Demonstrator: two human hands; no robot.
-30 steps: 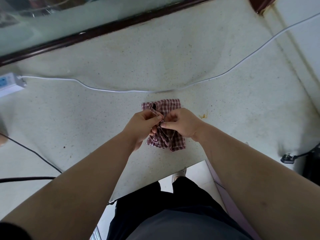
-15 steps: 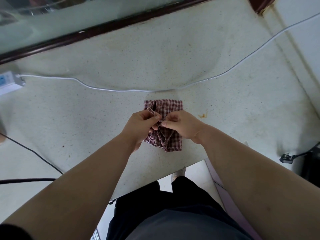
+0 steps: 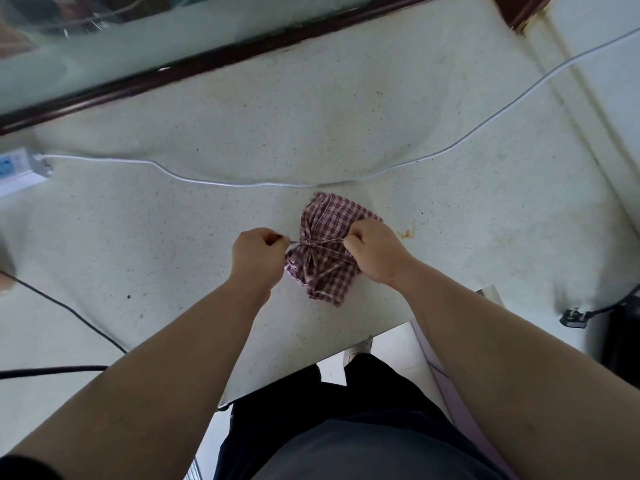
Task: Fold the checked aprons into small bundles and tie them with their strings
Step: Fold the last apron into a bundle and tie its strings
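At the near edge the person's dark trousers [image 3: 346,427] show below the counter [image 3: 173,258], and two bare forearms reach away from the near corners toward the middle of the surface. The left hand [image 3: 258,258] is curled into a loose fist with its back upward, thumb and forefinger pinching one string [image 3: 293,242] end just left of the apron [image 3: 327,268]. The right hand [image 3: 375,252] is curled the same way, lying over the apron's right edge and pinching the other string end. The two ends run taut and nearly level between the fists, left to right. There is one apron, a red and white checked bundle lying on the counter between the hands, near the middle of the view. Its long axis runs near to far, the far end leaning a little right. The string cinches it about midway, so the cloth puckers there and fans out wider toward both ends. Just right of the right hand sits one small orange stain [image 3: 406,233]. A black plug [image 3: 575,318] lies far right, and two black cables [image 3: 69,310] cross the near left. Beyond the apron one white cable [image 3: 242,183] curves across the counter from a power strip [image 3: 19,171] at the left edge. Farthest away a dark frame [image 3: 207,64] borders a glass pane [image 3: 104,46].
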